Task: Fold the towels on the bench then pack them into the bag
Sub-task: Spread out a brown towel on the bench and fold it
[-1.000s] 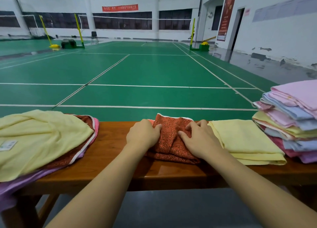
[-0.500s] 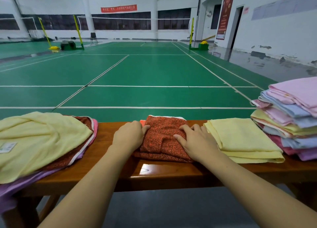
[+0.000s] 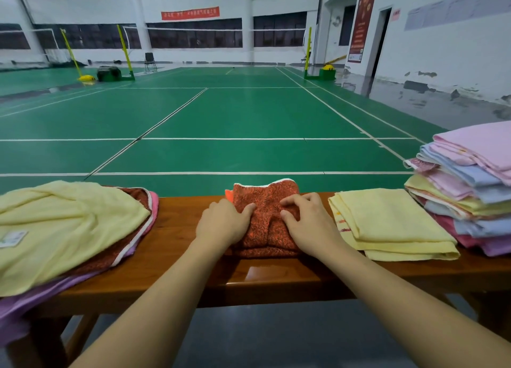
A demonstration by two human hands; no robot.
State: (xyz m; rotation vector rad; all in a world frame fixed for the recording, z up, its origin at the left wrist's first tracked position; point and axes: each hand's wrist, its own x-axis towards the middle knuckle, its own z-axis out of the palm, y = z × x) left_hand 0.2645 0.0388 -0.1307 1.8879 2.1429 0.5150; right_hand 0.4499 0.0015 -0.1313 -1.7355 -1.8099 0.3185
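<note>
A folded red-orange towel [image 3: 264, 201] with a white hem lies on the wooden bench [image 3: 177, 229] straight ahead. My left hand [image 3: 222, 225] grips its left edge with curled fingers, thumb on top. On the towel's right half, my right hand [image 3: 307, 221] pinches the fabric with bent fingers. A folded yellow towel [image 3: 387, 221] lies just right of it, touching a tall stack of folded pink, blue and yellow towels [image 3: 470, 187]. At the left sits a loose heap of unfolded towels [image 3: 63, 226], yellow on top. No bag is in view.
The bench's near edge [image 3: 271, 287] runs across the view, with grey floor below it. Beyond the bench stretches a green badminton court [image 3: 249, 118] with net posts far off. A white wall [image 3: 442, 49] with a doorway stands at the right.
My right hand's fingers have curled into the red towel's fabric, and my left hand has closed tighter on the left edge. The towel has stayed at the bench's middle.
</note>
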